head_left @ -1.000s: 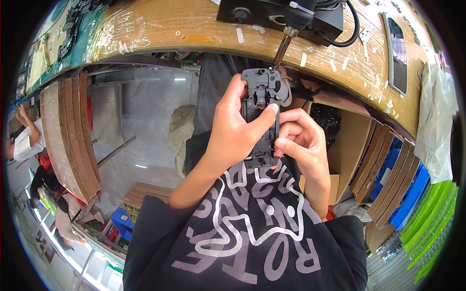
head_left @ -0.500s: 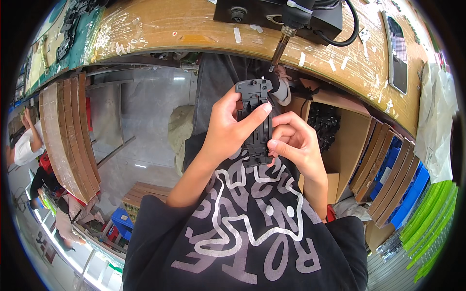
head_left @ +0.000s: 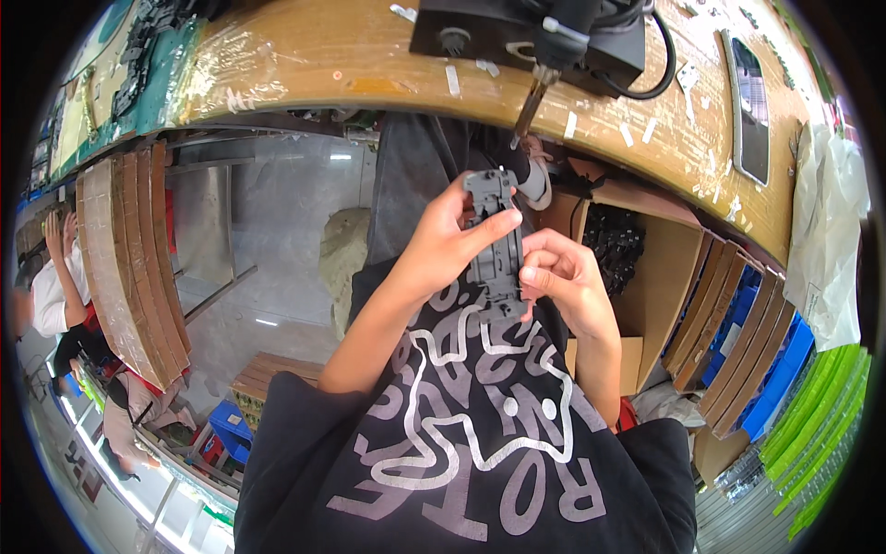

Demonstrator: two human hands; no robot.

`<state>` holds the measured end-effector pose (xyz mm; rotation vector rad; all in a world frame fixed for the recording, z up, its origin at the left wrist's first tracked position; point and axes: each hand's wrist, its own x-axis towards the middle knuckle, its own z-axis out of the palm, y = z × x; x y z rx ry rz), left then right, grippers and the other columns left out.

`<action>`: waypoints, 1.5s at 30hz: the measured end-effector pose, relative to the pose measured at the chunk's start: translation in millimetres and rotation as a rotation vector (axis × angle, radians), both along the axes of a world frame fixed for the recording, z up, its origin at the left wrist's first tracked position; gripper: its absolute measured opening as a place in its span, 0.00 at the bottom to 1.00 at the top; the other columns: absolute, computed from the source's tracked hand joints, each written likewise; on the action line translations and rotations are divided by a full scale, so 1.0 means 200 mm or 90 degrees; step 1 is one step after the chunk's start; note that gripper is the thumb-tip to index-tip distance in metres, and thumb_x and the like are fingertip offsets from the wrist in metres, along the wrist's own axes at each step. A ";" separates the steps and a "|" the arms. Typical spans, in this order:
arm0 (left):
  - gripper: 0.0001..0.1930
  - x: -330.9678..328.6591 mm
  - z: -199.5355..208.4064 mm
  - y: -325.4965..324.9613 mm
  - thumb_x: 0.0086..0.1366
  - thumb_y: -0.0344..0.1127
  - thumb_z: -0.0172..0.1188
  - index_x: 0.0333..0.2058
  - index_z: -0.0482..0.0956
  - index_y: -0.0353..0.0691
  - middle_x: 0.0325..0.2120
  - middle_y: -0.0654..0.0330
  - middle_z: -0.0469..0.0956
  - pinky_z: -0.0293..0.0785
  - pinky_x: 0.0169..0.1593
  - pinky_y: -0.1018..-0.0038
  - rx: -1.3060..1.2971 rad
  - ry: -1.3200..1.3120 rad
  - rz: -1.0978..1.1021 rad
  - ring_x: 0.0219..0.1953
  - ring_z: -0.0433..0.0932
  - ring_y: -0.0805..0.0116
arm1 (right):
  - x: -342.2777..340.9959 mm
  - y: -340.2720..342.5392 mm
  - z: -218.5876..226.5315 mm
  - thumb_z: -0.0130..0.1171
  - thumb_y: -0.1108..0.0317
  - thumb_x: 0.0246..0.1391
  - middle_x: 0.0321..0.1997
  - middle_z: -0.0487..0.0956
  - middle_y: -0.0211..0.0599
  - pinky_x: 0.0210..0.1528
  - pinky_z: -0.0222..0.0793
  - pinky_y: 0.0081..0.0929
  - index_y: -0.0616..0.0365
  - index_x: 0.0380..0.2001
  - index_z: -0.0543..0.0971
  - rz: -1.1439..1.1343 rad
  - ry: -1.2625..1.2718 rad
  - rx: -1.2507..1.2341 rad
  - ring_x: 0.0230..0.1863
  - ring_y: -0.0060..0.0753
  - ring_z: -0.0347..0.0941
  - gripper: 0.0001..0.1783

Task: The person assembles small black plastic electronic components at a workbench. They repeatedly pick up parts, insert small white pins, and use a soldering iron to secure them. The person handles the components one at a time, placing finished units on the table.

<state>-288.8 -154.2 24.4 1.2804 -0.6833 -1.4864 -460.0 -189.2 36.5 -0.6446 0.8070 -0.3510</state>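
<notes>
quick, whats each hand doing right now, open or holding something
Left hand: closed, holding the dark plastic part.
Right hand: curled beside the part's right edge; whether it grips anything cannot be told.

The part (head_left: pixel 498 263) in the left grip (head_left: pixel 448 242) is dark grey. Right of the right grip (head_left: pixel 568 277), a brown carton (head_left: pixel 674 245) holds black pieces (head_left: pixel 614 240); farther right, strips (head_left: pixel 821 425) are bright green. Beyond both grips, the tan surface (head_left: pixel 369 60) is flecked with white scraps (head_left: pixel 627 135). Below them, the black shirt (head_left: pixel 494 406) bears grey lettering (head_left: pixel 457 528) and a white outline (head_left: pixel 406 483).
</notes>
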 end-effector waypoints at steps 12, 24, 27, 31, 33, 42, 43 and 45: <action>0.11 0.67 0.37 0.05 0.54 0.31 0.54 0.37 0.68 0.37 0.25 0.63 0.73 0.64 0.22 0.86 -0.061 -0.275 0.269 0.20 0.67 0.82 | -1.08 -0.16 -1.15 0.49 0.73 0.49 0.41 0.69 0.50 0.44 0.70 0.42 0.69 0.38 0.66 -0.996 0.006 0.395 0.42 0.51 0.68 0.13; 0.22 1.39 0.38 -0.29 0.51 0.49 0.57 0.36 0.70 0.35 0.30 0.62 0.71 0.64 0.23 0.82 -0.030 -0.390 0.535 0.22 0.68 0.78 | -1.38 -0.19 -1.05 0.50 0.71 0.46 0.46 0.65 0.43 0.44 0.68 0.49 0.61 0.48 0.58 -1.125 0.049 0.167 0.46 0.48 0.64 0.25; 0.21 1.47 0.36 -0.40 0.48 0.51 0.60 0.33 0.73 0.40 0.29 0.65 0.70 0.61 0.26 0.81 -0.020 -0.364 0.469 0.23 0.65 0.79 | -1.32 -0.26 -0.80 0.50 0.71 0.46 0.45 0.65 0.45 0.46 0.68 0.44 0.64 0.43 0.61 -1.109 0.039 -0.051 0.45 0.46 0.63 0.20; 0.14 1.51 0.38 -0.43 0.48 0.46 0.61 0.29 0.74 0.43 0.21 0.69 0.68 0.60 0.25 0.82 -0.090 -0.447 0.522 0.21 0.64 0.82 | -0.85 -0.36 -0.15 0.49 0.71 0.47 0.40 0.67 0.44 0.37 0.72 0.31 0.65 0.41 0.62 -1.122 0.250 -0.448 0.36 0.35 0.66 0.17; 0.19 1.54 0.36 -0.44 0.49 0.44 0.60 0.35 0.72 0.38 0.20 0.66 0.68 0.62 0.23 0.84 -0.131 -0.508 0.575 0.20 0.66 0.80 | -0.69 -0.40 0.11 0.48 0.73 0.47 0.35 0.69 0.42 0.32 0.71 0.26 0.64 0.40 0.62 -1.102 0.249 -0.657 0.30 0.30 0.67 0.15; 0.16 1.40 0.38 -0.45 0.56 0.38 0.55 0.37 0.67 0.30 0.27 0.59 0.70 0.69 0.27 0.80 -0.359 -0.644 0.663 0.26 0.69 0.76 | -0.43 -1.17 0.40 0.50 0.76 0.44 0.36 0.72 0.39 0.35 0.68 0.23 0.64 0.37 0.69 -0.521 0.414 -0.920 0.33 0.30 0.70 0.14; 0.16 1.38 0.39 -0.44 0.56 0.38 0.55 0.36 0.67 0.30 0.27 0.59 0.70 0.68 0.27 0.80 -0.357 -0.687 0.670 0.26 0.69 0.76 | -0.42 -1.28 0.38 0.51 0.75 0.42 0.36 0.73 0.41 0.35 0.68 0.24 0.64 0.37 0.70 -0.448 0.477 -0.934 0.34 0.30 0.70 0.14; 0.16 1.32 0.39 -0.44 0.56 0.38 0.55 0.36 0.67 0.30 0.27 0.59 0.70 0.68 0.28 0.80 -0.361 -0.761 0.677 0.26 0.69 0.76 | -0.46 -1.51 0.35 0.51 0.74 0.40 0.34 0.74 0.43 0.37 0.67 0.27 0.64 0.36 0.71 -0.329 0.600 -0.972 0.36 0.33 0.71 0.15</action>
